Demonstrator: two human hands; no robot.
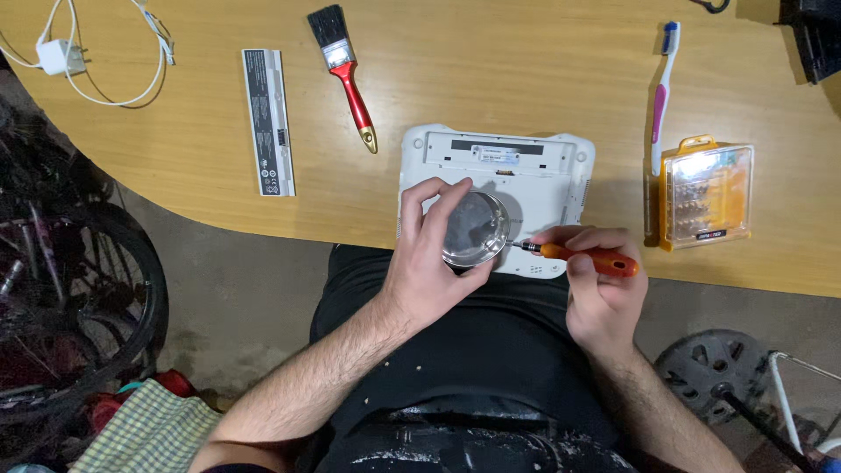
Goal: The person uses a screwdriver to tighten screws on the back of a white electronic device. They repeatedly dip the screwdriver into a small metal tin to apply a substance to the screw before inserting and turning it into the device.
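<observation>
Desk, light wood with a curved front edge, carries everything; the person sits close against that edge, so the work lies directly under the head camera. White laptop, small and turned underside up, sits at the near edge with its front overhanging toward the lap, which puts the base panel within reach of both hands; the empty slot along its far side appears to be the battery bay. Long grey battery pack lies well apart to the left, out of the way. Clear-lidded orange bit case stands to the right of the laptop, close to the tool hand. Pink, white and blue toothbrush lies just beside the case, head pointing away; red-handled paintbrush lies beyond the laptop's left corner, probably there for dusting. White charger with cable rests at the far left corner. Left hand holds a round clear dish over the laptop's near edge, fingers curled round its rim, thumb on the near side, grip closed on it; its mouth is tilted toward the tool tip, seemingly to catch small parts. Right hand is clamped round an orange-handled screwdriver, held nearly level with the tip against the dish rim. Whether a screw clings to the tip cannot be told.
</observation>
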